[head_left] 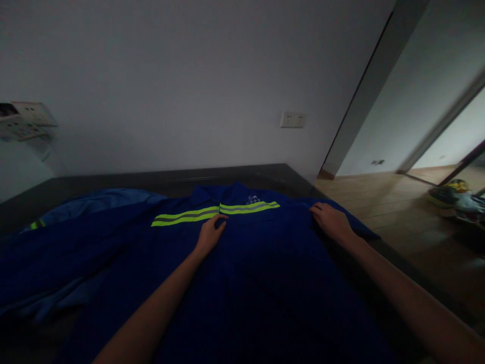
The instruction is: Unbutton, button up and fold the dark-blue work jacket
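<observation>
A dark blue work jacket (250, 247) lies spread front up, its collar toward the wall. Yellow-green and grey reflective strips (185, 217) run across the chest, and a small white print sits above the strip on the right. My left hand (210, 236) rests on the front at the middle, just below the strips, with thumb and forefinger curved and a gap between them. Over at the right shoulder, my right hand (331, 221) has its fingers closed on the cloth where the sleeve begins. The jacket's lower part is lost in shadow.
Lighter blue cloth (109, 197) lies under and behind the left sleeve. The dark table (261, 173) meets a white wall with a socket (293, 120). More sockets (32, 114) are at far left. Wooden floor (364, 197) and piled items (460, 199) appear at right.
</observation>
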The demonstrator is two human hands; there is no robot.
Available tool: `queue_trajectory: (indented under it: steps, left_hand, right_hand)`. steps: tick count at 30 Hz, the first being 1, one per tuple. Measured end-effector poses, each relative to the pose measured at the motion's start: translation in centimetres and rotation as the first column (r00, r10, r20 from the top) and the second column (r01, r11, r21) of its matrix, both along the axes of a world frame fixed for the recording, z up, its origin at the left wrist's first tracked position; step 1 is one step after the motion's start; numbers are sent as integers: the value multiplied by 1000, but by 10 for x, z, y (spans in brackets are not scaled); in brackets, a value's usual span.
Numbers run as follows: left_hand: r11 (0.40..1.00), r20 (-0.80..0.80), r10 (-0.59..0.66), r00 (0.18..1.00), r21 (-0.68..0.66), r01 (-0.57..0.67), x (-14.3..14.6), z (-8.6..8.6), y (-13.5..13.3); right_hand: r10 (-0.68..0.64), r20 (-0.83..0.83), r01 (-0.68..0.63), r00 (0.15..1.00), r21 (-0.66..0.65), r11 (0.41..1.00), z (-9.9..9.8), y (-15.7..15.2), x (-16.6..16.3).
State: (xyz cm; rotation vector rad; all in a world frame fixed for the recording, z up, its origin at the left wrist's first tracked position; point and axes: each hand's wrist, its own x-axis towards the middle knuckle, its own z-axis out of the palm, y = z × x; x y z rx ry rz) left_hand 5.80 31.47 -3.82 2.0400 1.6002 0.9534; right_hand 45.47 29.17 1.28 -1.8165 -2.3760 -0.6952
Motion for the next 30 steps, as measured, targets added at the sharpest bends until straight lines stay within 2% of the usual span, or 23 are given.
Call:
queue_trajectory:
  steps: [5, 8, 11, 14, 16, 18, 20, 22, 25, 30]
  left_hand:
    - [999, -165, 29, 986, 32, -24, 4, -1, -5]
    - [992, -252, 82, 964, 109, -56, 6, 4, -12]
    - [986, -298, 79, 951, 161, -31, 4, 15, -26]
    - [992, -299, -14, 954, 114, 51, -1, 30, -51]
    - [989, -298, -109, 948, 65, 134, -6, 41, -74]
    - [976, -293, -203, 934, 20, 218, -11, 49, -101]
    - [955, -279, -290, 915, -18, 297, -14, 56, -130]
    - [931, -265, -364, 893, -66, 360, -17, 59, -159]
    - [891, -260, -452, 853, -175, 419, -20, 60, -197]
    - [793, -183, -585, 790, -334, 510, -24, 56, -238]
  right_hand:
    - [23, 60, -13, 998, -157, 988, -6, -18, 2]
    - [25, -10, -26, 1000, -108, 994, -3, -42, -2]
    - [125, -152, -133, 980, -43, 990, 6, -80, -27]
    - [295, -245, -321, 924, -76, 944, 14, -127, -74]
    - [452, -258, -499, 854, -154, 853, 17, -158, -110]
    - [573, -327, -651, 752, -232, 722, 21, -182, -142]
    - [627, -418, -751, 658, -311, 582, 23, -197, -164]
    - [639, -464, -790, 613, -389, 475, 24, -203, -176]
    - [652, -444, -778, 615, -478, 408, 21, -202, -183]
    - [679, -385, -748, 625, -542, 382, 17, -195, -189]
